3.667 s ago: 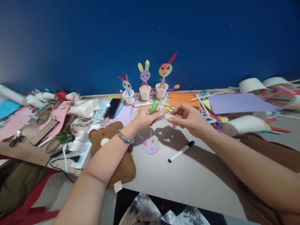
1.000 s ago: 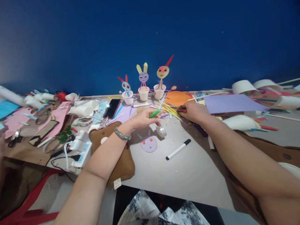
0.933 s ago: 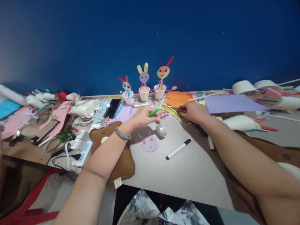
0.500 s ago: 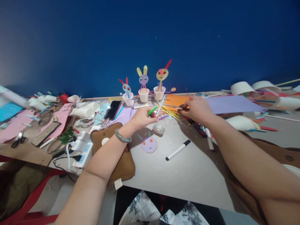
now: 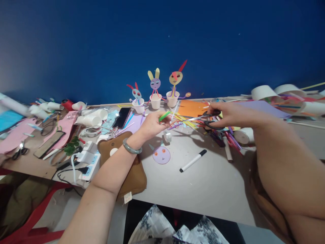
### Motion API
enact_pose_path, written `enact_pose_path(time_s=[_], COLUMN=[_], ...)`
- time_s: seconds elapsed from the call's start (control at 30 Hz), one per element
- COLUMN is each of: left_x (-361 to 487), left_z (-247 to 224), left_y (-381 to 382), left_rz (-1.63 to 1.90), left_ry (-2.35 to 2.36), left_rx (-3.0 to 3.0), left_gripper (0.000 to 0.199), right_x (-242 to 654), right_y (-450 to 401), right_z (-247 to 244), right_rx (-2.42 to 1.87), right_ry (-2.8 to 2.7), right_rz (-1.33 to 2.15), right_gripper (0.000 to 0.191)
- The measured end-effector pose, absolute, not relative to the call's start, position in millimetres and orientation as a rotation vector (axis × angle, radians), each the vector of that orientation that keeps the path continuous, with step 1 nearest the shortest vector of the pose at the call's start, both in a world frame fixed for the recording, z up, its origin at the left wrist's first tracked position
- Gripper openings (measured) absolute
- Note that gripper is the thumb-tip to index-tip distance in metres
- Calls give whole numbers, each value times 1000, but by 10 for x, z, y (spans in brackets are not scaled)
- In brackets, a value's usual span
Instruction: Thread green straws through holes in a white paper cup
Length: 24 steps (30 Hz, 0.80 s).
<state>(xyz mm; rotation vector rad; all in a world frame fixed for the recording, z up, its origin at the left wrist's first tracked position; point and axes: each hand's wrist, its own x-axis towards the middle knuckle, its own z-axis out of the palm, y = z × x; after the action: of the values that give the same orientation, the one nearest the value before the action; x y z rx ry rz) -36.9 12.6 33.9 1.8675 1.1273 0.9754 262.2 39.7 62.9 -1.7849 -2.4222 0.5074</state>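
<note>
My left hand [image 5: 157,122], a bangle on its wrist, pinches a green stick-like piece [image 5: 164,116]. A purple stick [image 5: 175,126] shows by its fingertips; whether the hand holds that too I cannot tell. My right hand [image 5: 220,114] has its fingers in the black handles of a pair of scissors [image 5: 196,118], blades toward my left hand. Just below my left hand a roll of clear tape [image 5: 167,136] is tipped on edge. Below that lies a round purple paper face [image 5: 161,155] with orange eyes, and a white marker [image 5: 193,161] is to its right.
Along the blue wall three paper cups [image 5: 155,101] hold paper-faced figures. Orange paper [image 5: 191,107] and coloured sticks lie behind my hands. A phone [image 5: 122,117], a brown pouch [image 5: 127,173] and a power strip [image 5: 91,167] are on the left. More cups [image 5: 264,93] stand right.
My right hand has lifted the scissors off the table and turned their blades toward my left hand. The tape roll has tipped up and shifted slightly left. My left hand still pinches the green piece.
</note>
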Motion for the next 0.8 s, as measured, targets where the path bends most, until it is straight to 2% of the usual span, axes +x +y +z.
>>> enact_pose_path(time_s=[0.37,0.8], left_x=[-361,-351], left_z=[299,253], left_y=[139,136], left_rz=[999,969], left_ry=[1119,1072], left_rx=[1940,2052], left_gripper=[15,10], right_x=[2591,2358], right_y=[451,334], right_z=[444,420], right_rx=[-1398,-1330], right_ry=[-2605,-2635], right_rz=[647,542], right_gripper=[31,23])
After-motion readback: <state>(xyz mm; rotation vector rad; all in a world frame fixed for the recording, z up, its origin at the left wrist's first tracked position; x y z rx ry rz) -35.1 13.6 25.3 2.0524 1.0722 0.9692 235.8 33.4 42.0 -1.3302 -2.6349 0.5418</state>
